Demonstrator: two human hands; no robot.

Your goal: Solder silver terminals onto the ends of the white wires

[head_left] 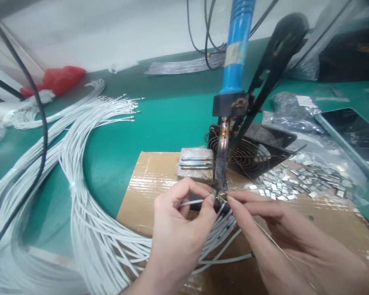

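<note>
My left hand (pixel 181 229) pinches a white cable (pixel 191 203) close to its end, between thumb and forefinger. Opposite it, my right hand (pixel 283 229) is closed on a thin solder wire (pixel 273 241) that trails down over the palm. Both sets of fingertips nearly meet just under the tip of a soldering iron (pixel 223 155) with a blue handle (pixel 235 49), fixed upright in a black stand (pixel 269 69). The cable's very end is small and partly hidden by the fingers. More white cables run beneath both hands.
A thick bundle of white cables (pixel 76 172) curves across the left side. Behind my left hand, a grey block (pixel 197 164) carries several thin metal rods. A black fan (pixel 249 151) stands behind the iron. Small metal pieces (pixel 276 184) and a phone (pixel 353 135) lie to the right on cardboard (pixel 150 176) and green mat.
</note>
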